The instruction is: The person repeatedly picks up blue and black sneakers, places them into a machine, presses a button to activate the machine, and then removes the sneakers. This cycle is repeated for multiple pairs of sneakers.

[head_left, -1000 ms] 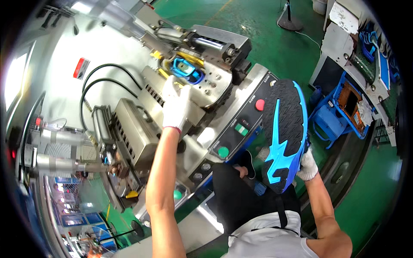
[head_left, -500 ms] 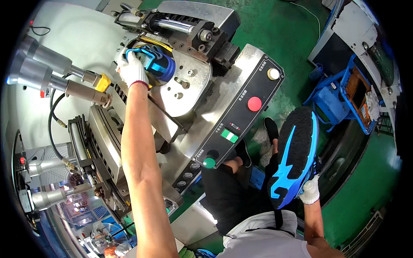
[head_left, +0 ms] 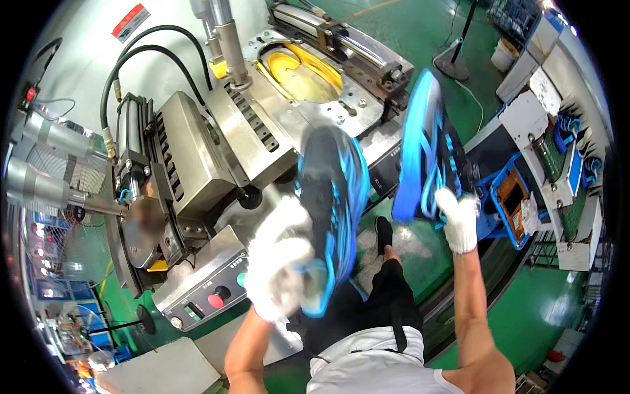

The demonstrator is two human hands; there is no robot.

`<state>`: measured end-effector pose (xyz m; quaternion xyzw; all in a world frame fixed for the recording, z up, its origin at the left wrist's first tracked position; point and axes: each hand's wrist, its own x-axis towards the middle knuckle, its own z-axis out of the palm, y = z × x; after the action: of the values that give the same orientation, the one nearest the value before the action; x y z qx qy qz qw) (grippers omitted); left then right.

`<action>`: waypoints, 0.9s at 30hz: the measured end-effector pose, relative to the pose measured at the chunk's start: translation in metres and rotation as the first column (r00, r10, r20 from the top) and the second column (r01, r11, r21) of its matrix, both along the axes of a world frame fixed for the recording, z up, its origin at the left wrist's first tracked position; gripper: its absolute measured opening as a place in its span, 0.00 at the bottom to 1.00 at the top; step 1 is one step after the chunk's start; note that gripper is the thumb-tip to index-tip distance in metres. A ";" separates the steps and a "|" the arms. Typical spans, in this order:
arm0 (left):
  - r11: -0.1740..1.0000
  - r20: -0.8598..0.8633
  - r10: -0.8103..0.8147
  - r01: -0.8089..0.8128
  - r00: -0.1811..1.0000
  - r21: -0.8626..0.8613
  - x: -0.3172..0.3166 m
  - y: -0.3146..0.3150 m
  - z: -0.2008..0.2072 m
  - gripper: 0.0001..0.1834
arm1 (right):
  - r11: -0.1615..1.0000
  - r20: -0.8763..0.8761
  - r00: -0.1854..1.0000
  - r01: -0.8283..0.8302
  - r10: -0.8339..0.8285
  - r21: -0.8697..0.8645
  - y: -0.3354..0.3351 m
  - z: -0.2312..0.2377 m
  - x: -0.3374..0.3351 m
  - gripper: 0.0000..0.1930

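My left hand point(head_left: 279, 262), in a white knit glove and smeared by motion, grips a black and blue sports shoe point(head_left: 333, 197) near its heel. The shoe points toe-up and away from me, in front of the press. On the right, my gloved right hand point(head_left: 459, 220) holds a second blue and black sports shoe point(head_left: 420, 151) by its heel end, toe pointing away, side and laces showing. Beyond the left shoe lies the press's metal plate with a yellow-lined, shoe-shaped mould point(head_left: 305, 72).
A second press station point(head_left: 141, 230) stands at the left, with a control panel point(head_left: 203, 299) below it. Black hoses point(head_left: 108, 85) arch over the machine. At the right are a blue-framed stool point(head_left: 508, 203) and a rack with blue shoes point(head_left: 567, 131). A floor stand point(head_left: 453, 65) is behind.
My left hand has drawn a shoe out of the press mould and back toward me. The right shoe has turned from sole-up to side-on. My view has shifted leftward.
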<state>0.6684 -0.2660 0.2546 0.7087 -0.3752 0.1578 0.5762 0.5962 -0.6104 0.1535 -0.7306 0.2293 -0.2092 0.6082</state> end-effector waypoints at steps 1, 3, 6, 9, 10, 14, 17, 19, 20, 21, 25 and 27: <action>0.999 -0.100 -0.028 0.032 0.995 0.034 -0.032 0.015 -0.019 0.15 | 0.993 -0.053 0.998 -0.043 0.037 -0.110 0.001 0.020 0.035 0.22; 0.989 -0.314 -0.006 0.051 0.949 0.136 -0.091 0.049 -0.059 0.19 | 0.934 -0.207 0.971 -0.177 0.116 -0.309 0.019 0.079 0.112 0.28; 0.961 -0.569 0.176 -0.014 0.804 0.277 -0.153 0.077 -0.092 0.16 | 0.779 -0.309 0.918 -0.379 0.249 -0.500 0.062 0.158 0.220 0.34; 0.937 -0.516 0.122 0.073 0.848 0.342 -0.175 0.105 -0.121 0.18 | 0.619 -0.423 0.840 -0.539 0.340 -0.572 0.087 0.173 0.323 0.37; 0.935 -0.506 0.037 0.148 0.862 0.321 -0.167 0.109 -0.112 0.20 | 0.591 -0.401 0.864 -0.501 0.304 -0.633 0.088 0.159 0.357 0.38; 0.944 -0.514 0.030 0.145 0.857 0.296 -0.168 0.123 -0.123 0.23 | 0.138 -0.522 0.845 -0.535 0.117 -0.834 0.132 0.095 0.430 0.28; 0.970 -0.564 0.051 0.093 0.824 0.224 -0.164 0.120 -0.133 0.24 | -0.088 -0.461 0.877 -0.452 0.140 -0.887 0.187 0.068 0.435 0.22; 0.967 -0.586 0.037 0.119 0.809 0.226 -0.166 0.122 -0.139 0.24 | 0.019 -0.548 0.822 -0.557 0.156 -0.830 0.185 0.068 0.420 0.23; 0.962 -0.585 0.012 0.151 0.811 0.229 -0.164 0.121 -0.142 0.24 | -0.001 -0.540 0.832 -0.544 0.131 -0.839 0.169 0.066 0.422 0.24; 0.953 -0.590 0.009 0.172 0.807 0.250 -0.162 0.123 -0.139 0.24 | -0.011 -0.536 0.835 -0.539 0.125 -0.842 0.167 0.062 0.420 0.26; 0.979 -0.606 0.067 0.065 0.793 0.194 -0.163 0.125 -0.132 0.23 | 0.175 -0.584 0.795 -0.607 0.165 -0.776 0.150 0.067 0.409 0.31; 0.970 -0.624 0.077 0.087 0.777 0.227 -0.169 0.126 -0.145 0.22 | 0.149 -0.596 0.792 -0.611 0.136 -0.778 0.141 0.059 0.415 0.33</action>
<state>0.4993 -0.1395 0.1101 0.7847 -0.1798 -0.1367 0.5773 1.0114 -0.4693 0.2123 -0.9996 -0.0238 0.0088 0.0143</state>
